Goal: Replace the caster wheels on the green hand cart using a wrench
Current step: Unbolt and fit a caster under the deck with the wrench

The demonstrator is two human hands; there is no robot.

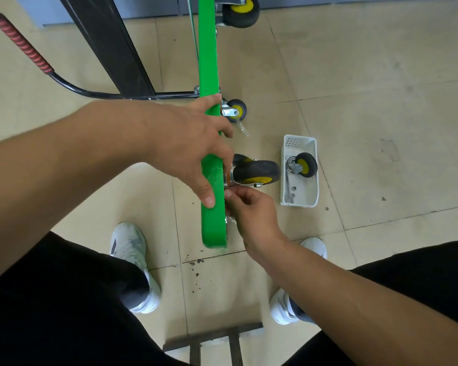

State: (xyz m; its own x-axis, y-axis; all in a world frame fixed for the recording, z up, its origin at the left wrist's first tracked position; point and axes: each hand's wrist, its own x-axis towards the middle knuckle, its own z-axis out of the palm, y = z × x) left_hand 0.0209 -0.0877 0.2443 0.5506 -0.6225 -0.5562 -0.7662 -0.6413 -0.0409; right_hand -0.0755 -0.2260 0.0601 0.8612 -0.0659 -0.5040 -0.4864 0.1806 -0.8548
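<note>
The green hand cart [209, 54] stands on its edge, deck vertical, running up the middle of the view. My left hand [193, 143] grips its top edge, thumb on the near face. A black caster wheel with a yellow hub [257, 172] sits against the cart's right face. Just below that wheel my right hand [246, 207] pinches something small at the caster's mounting plate; what it holds is hidden by the fingers. A wrench [288, 186] lies in the white basket [312, 204] beside another caster wheel [304, 165].
Two more casters [237, 110] [241, 11] are fixed further along the cart. The cart's black handle with a red grip [24, 46] lies at the left. My white shoes [128, 244] flank the cart's near end. A metal frame [214, 336] lies at the bottom.
</note>
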